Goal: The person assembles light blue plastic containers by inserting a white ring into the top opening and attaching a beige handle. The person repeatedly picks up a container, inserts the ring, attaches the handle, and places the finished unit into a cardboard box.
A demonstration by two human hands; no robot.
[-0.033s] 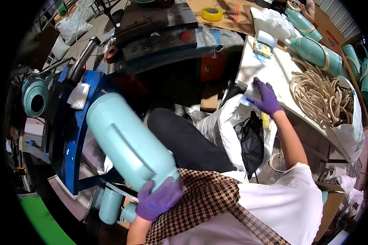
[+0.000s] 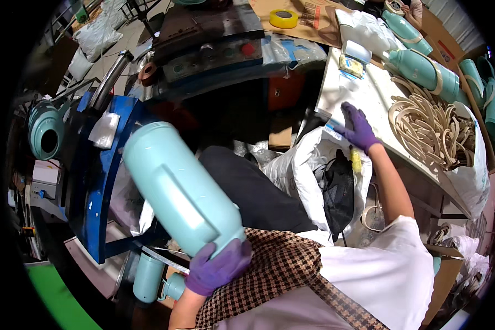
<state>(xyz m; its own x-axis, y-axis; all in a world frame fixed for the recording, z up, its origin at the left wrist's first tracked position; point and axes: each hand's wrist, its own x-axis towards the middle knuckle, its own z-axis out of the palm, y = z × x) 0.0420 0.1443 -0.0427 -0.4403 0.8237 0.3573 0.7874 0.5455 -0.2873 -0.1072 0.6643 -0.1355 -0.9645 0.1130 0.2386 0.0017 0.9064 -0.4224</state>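
Note:
Inside a purple glove, my left hand [image 2: 219,268] grips one end of a mint-green thermos flask [image 2: 179,184]. The flask lies tilted across my lap, its far end up and to the left, with a long raised ridge along its side. My right hand [image 2: 358,127], also gloved in purple, hovers at the near edge of a white table [image 2: 377,104] with fingers spread. By its thumb tip is a small white-and-blue label-like piece [image 2: 331,130]; whether the thumb touches it I cannot tell. Below that hand hangs an open white sack [image 2: 300,159] with a black bag [image 2: 338,190] inside.
A pile of beige straps [image 2: 432,126] lies on the white table, beside more mint-green flasks [image 2: 426,70]. Ahead stands a machine with a red button [image 2: 248,49]. To my left is a blue metal frame [image 2: 102,187]. Yellow tape [image 2: 284,18] rests on cardboard at the back.
The flask and my left hand have shifted slightly right. My right hand has moved only a little, and its fingers stay spread.

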